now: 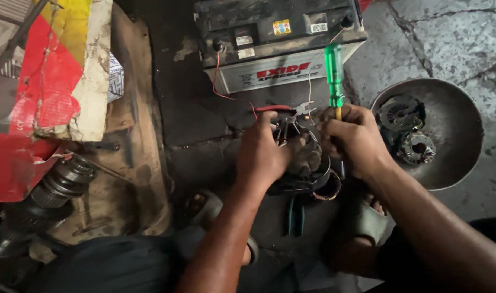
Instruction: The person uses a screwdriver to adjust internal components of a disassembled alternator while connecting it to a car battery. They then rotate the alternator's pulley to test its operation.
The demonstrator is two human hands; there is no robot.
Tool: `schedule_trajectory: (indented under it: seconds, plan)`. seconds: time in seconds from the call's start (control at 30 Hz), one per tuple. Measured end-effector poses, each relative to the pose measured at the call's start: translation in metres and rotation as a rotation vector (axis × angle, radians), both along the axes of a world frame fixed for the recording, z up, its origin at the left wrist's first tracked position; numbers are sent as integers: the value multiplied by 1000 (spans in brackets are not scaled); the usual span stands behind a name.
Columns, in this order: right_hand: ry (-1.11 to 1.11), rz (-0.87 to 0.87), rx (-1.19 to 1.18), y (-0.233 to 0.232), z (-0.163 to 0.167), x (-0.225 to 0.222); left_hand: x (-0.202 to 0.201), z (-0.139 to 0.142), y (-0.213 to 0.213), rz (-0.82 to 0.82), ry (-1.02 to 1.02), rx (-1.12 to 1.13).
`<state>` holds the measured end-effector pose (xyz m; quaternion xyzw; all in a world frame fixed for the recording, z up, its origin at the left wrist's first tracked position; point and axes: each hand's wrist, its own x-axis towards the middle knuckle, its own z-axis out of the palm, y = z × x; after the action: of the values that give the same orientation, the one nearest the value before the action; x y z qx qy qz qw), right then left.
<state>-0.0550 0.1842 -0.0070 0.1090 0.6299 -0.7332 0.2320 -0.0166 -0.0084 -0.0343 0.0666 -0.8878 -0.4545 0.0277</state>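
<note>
Two hands work on one greasy motor part (pixel 302 160) at centre: your left hand (pixel 261 154) clamps it, your right hand (pixel 353 138) grips a green screwdriver (pixel 333 76) pointing to twelve o'clock. Next calls for steady levering, I judge.

Two hands: left (pixel 261 149), right (pixel 353 138). One screwdriver (pixel 333 76), green-handled. One battery (pixel 277 40). One round metal bowl (pixel 454 108) holding two motor parts (pixel 401 113) (pixel 417 147). One pair of pliers (pixel 295 217). Two sandalled feet (pixel 204 209) (pixel 367 217).
</note>
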Motion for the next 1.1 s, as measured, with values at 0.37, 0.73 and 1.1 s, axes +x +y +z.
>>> schedule_trajectory:
  seconds: [0.37,0.73,1.1]
  plan:
    - [-45,-206,-157,-3,-10,-1,3,0,-3,-10,11,19]
    - [69,-295,-372,2,-32,6,1,-1,-3,-14,-30,-22]
    - [10,-278,-384,5,-51,3,-2,-4,-4,-8,31,-69]
